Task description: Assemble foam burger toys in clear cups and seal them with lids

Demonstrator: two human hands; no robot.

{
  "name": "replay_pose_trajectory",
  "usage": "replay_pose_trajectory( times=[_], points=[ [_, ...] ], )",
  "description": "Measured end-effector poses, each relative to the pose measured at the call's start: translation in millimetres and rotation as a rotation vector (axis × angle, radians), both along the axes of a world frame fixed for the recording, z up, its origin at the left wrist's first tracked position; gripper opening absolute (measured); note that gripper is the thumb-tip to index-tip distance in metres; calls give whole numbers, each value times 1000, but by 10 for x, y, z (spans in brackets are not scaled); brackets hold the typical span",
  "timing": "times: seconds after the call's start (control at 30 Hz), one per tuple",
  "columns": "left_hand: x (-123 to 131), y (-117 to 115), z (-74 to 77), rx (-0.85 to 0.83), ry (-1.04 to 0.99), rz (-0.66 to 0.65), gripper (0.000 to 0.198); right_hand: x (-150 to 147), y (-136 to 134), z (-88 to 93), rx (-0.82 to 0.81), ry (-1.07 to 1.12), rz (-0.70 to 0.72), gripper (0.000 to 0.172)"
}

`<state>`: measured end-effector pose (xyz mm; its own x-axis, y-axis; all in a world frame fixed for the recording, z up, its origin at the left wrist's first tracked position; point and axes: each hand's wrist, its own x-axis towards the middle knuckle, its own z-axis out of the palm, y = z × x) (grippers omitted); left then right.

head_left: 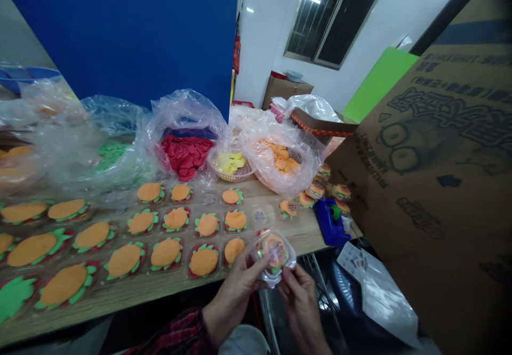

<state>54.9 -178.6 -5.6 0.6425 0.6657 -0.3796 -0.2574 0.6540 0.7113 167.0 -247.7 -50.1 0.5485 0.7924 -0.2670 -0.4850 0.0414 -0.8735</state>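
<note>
A clear plastic clamshell box [275,256] with a small burger-shaped piece inside is held at the table's front edge. My left hand [244,277] grips its left side, the thumb lying over the lid. On the lower right corner of the box, the fingers of my right hand [298,291] are closed. Left of my hands, rows of burger pieces [204,260] sit in clear trays, with orange tops over green and red layers. One green piece [16,296] at the near left shows no orange top.
Behind the rows stand clear bags of red pieces [186,155] and orange pieces [284,158], with a basket of yellow pieces [230,163] between them. A blue tape dispenser [330,222] and packed burgers [316,190] lie right. A large cardboard box [432,200] walls the right side.
</note>
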Motion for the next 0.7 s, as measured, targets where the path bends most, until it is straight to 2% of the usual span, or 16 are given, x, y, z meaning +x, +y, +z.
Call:
replay_pose_trajectory(
  times=[0.07,0.13,0.23,0.37,0.43,0.53,0.7],
  points=[
    [4,-31,-59,-56,29,-19,64,235,-3,-40,4,2,-85,23],
    [-10,-64,-146,-85,38,-42,65,517,27,-134,7,-48,-187,27],
    [-48,-97,-275,-84,11,-91,54,928,135,-318,-56,-168,-283,30],
    [-111,-97,-379,-89,-11,-141,40,1258,307,-447,-156,-235,-291,35],
    [-148,-86,-407,-87,-12,-141,34,1288,356,-445,-195,-265,-262,39],
    [-195,-78,-436,-102,-4,-123,29,1176,388,-414,-240,-331,-165,39],
    [-200,-102,-477,-143,17,-131,28,847,502,-378,-264,-445,143,34]
  ],
)
